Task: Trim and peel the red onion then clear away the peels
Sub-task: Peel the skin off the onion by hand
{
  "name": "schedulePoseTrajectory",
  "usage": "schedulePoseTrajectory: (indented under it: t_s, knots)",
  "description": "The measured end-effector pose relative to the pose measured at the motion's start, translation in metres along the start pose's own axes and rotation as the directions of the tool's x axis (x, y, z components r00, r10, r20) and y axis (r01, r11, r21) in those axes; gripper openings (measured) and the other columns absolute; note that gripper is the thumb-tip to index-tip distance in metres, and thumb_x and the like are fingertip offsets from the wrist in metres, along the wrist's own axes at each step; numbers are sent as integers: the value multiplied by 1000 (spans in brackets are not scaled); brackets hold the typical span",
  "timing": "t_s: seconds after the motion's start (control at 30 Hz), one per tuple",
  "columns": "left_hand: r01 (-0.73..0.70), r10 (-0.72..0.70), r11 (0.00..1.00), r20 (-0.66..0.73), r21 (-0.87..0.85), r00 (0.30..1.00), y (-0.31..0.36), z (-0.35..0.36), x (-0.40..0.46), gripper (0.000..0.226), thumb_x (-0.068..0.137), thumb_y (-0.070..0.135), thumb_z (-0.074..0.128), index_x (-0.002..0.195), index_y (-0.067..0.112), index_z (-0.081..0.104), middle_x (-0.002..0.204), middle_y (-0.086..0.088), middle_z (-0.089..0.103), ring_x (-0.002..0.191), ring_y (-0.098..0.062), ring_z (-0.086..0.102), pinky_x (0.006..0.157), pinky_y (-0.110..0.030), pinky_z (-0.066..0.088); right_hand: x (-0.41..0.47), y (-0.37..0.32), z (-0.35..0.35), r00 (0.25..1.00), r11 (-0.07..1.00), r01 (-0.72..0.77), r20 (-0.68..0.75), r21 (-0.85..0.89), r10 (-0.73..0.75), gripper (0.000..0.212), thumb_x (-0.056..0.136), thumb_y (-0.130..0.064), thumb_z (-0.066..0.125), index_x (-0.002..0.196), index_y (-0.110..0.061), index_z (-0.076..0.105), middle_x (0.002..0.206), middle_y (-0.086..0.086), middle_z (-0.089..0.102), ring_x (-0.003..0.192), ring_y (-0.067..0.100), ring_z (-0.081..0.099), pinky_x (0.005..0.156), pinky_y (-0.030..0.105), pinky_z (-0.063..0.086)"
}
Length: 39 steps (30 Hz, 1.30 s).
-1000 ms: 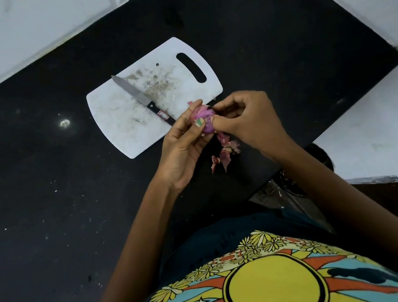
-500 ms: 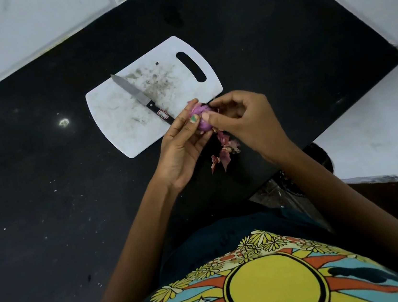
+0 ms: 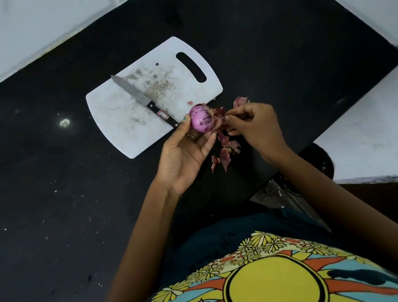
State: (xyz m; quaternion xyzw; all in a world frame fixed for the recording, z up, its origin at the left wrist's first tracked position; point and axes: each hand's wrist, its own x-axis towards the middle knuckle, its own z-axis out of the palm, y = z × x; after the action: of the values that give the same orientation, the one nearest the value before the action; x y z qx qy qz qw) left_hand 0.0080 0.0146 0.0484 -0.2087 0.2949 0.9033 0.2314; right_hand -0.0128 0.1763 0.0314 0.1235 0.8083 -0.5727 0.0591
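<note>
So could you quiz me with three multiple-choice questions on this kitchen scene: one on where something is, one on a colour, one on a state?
1. Where does the knife lie?
A. on the cutting board
B. in the right hand
C. on the floor

2. What colour is the knife's handle?
A. white
B. black
C. yellow

3. How is the onion now?
A. whole in dry skin
B. sliced into rings
C. mostly peeled, held in the left hand

Answers: 1 A, the blade rests on the white board. 2 B, the handle is dark. 3 C, smooth purple flesh shows while the right hand pinches peels.
</note>
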Motion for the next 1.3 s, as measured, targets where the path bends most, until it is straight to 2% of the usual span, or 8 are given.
schedulePoseTrajectory:
  t_s: [0.1, 0.17, 0.3, 0.43, 0.63, 0.87, 1.17, 1.3]
  knots:
    - [-1, 2, 999, -16, 39, 1000, -1, 0, 1, 27, 97, 25, 42, 113, 9, 58, 103, -7, 71, 93, -19, 68, 70, -21, 57, -1, -3, -1, 993, 967, 117, 33, -228, -112, 42, 95, -29, 53, 63, -4, 58, 62, 10, 58, 56, 7, 53, 57, 21, 44]
    - [-30, 36, 990, -40, 137, 999, 0, 1, 1, 30, 94, 25, 48, 119, 10, 56, 103, -6, 70, 89, -16, 68, 63, -19, 55, -3, -15, -2, 984, 943, 177, 43, -280, -172, 32, 96, -27, 52, 74, -7, 64, 76, 8, 60, 64, 1, 48, 62, 11, 38]
    - [-141, 159, 907, -14, 398, 987, -2, 2, 1, 34, 86, 13, 59, 120, 16, 60, 104, 2, 69, 83, -7, 64, 63, -16, 51, -7, -39, -7, 977, 998, 39, 209, 39, -46, 20, 94, -27, 56, 97, -11, 67, 89, 5, 67, 75, 8, 65, 65, 24, 56]
    - [-262, 278, 824, 45, 502, 960, -1, 1, 0, 48, 73, 7, 70, 119, 13, 60, 107, -2, 69, 102, -16, 65, 87, -29, 53, -10, -43, -10, 952, 994, -7, 305, 110, -27, 23, 89, -17, 65, 108, -5, 64, 97, 11, 69, 76, 12, 69, 65, 27, 59]
    - [-260, 294, 855, -5, 449, 956, 0, 1, -1, 61, 70, 10, 70, 129, 8, 54, 108, -9, 68, 98, -19, 64, 86, -30, 54, -10, -40, -12, 941, 949, -149, 334, 278, 50, 25, 84, -7, 68, 106, 3, 60, 102, 25, 66, 83, 25, 70, 68, 28, 60]
    - [-208, 234, 861, 1, 464, 972, 5, -2, 0, 36, 85, 2, 61, 119, 15, 61, 103, 3, 71, 94, -16, 68, 73, -27, 58, -9, -39, -15, 959, 993, 109, 260, 40, -116, 25, 77, -18, 77, 97, -6, 68, 89, 9, 72, 81, 26, 71, 76, 44, 59]
    - [-215, 202, 836, 81, 505, 976, 11, 2, -3, 39, 77, 5, 64, 114, 18, 63, 104, 0, 70, 93, -15, 69, 75, -25, 58, -4, -43, -17, 962, 976, 211, 187, -47, -199, 3, 77, -12, 72, 78, -14, 71, 76, 4, 72, 71, 21, 71, 71, 44, 59]
    - [-207, 200, 850, 65, 484, 978, 9, 2, -2, 33, 84, 1, 59, 111, 18, 64, 100, 4, 72, 91, -13, 69, 73, -24, 58, -3, -43, -19, 953, 980, 198, 239, -25, -186, 11, 76, -17, 77, 84, -11, 72, 81, 4, 73, 74, 19, 71, 70, 34, 60]
